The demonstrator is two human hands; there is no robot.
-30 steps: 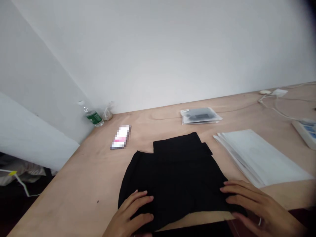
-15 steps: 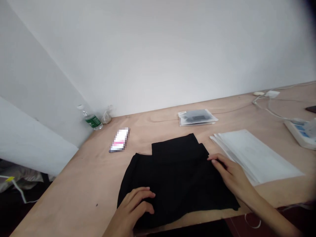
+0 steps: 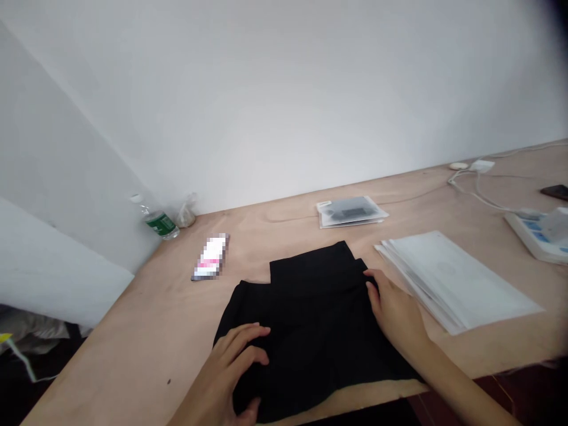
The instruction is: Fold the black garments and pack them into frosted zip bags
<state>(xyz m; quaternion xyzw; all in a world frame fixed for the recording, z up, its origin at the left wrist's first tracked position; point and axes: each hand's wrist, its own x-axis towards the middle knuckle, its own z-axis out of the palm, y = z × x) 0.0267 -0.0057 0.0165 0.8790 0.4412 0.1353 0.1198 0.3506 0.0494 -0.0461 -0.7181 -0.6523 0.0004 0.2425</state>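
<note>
right hand (image 3: 393,313) has slid back from the outer corner since the earlier frame and now sits by the folded edge, while the left hand (image 3: 226,373) has barely shifted. so the action is on the right side of the black garment (image 3: 310,319), which lies folded in layers on the plywood table (image 3: 110,349), close to its front edge.

going left to right, with the garment as my marker: well off to its left, a water bottle (image 3: 158,223) with a green label and a crumpled clear bag (image 3: 185,216) stand by the wall, and a pixelated flat object (image 3: 210,257) lies nearer, just beyond its far left corner. left hand is on the garment's near left part, fingers spread over the cloth, open, not gripping anything i can see. right hand's fingers curl at the folded edge, maybe a pinch, but i can't tell from this angle. behind the garment sits a clear plastic packet (image 3: 350,212). to its right, just beside the right hand, is a stack of white sheets (image 3: 452,281), the nearest thing to that hand. further right are a white power strip (image 3: 528,236), a white cable (image 3: 479,189) and a dark phone (image 3: 554,192).
</note>
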